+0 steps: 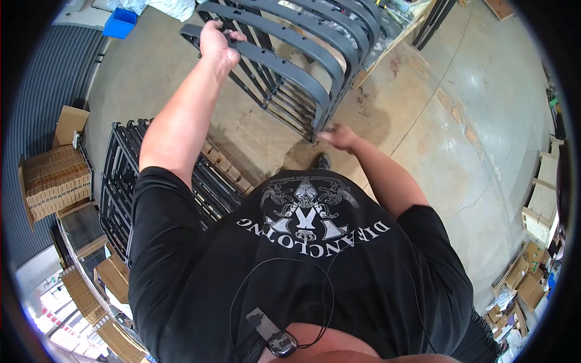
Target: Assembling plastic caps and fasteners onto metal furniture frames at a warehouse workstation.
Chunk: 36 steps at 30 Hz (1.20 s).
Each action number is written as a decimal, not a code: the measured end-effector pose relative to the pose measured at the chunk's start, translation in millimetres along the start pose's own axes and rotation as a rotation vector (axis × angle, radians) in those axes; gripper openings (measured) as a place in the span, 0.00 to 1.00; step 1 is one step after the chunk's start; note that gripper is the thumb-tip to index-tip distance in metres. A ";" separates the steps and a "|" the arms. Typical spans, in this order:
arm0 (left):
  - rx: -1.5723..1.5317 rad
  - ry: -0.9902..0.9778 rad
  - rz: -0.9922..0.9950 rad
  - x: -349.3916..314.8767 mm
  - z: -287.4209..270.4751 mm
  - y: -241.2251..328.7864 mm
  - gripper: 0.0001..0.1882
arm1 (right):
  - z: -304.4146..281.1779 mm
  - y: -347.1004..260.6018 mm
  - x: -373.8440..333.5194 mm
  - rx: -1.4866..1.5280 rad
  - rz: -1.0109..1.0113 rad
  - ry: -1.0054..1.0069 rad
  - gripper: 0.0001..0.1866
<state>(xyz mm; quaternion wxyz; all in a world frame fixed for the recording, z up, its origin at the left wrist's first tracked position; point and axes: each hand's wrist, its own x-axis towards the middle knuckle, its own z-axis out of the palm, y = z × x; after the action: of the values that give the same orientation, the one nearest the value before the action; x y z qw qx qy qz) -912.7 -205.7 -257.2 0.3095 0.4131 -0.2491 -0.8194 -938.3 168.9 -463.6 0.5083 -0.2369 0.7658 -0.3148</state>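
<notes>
The nearest dark-grey, round-cornered tubular metal frame (275, 62) stands at the far middle, at the near end of a row of similar grey frames (278, 29). It looks stiff and fairly heavy, perhaps slippery; its straight stretches should give the surest hold. The upper bar — seemingly its long axis — runs from far left to near right, rounded corner pointing right. The left hand (218, 47) curls its fingers round the left part; the right hand (340, 138) blurs by the lower right corner — grip unclear.

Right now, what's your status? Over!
Left hand grips nearest dark frame. Right hand, blurred, at its lower corner; contact unclear. Similar frames crowd close behind.
</notes>
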 end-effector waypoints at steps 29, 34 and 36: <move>1.391 0.410 0.153 -183.7 -422.1 -32.6 0.31 | 16.5 147.6 -45.7 -0.256 0.335 0.034 0.20; 1.654 0.929 0.452 -334.5 -590.9 12.8 0.31 | 62.5 274.6 33.3 -1.195 -0.389 -0.223 0.19; 1.595 1.033 0.349 -360.2 -661.4 -0.3 0.31 | 36.0 245.7 42.6 -1.498 -0.290 -0.411 0.18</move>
<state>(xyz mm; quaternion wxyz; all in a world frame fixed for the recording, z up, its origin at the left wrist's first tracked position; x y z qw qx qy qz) -194.7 -49.6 -422.7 0.1268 0.7686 -0.6232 -0.0691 -931.2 300.6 -678.3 0.2987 -0.6670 0.6262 0.2716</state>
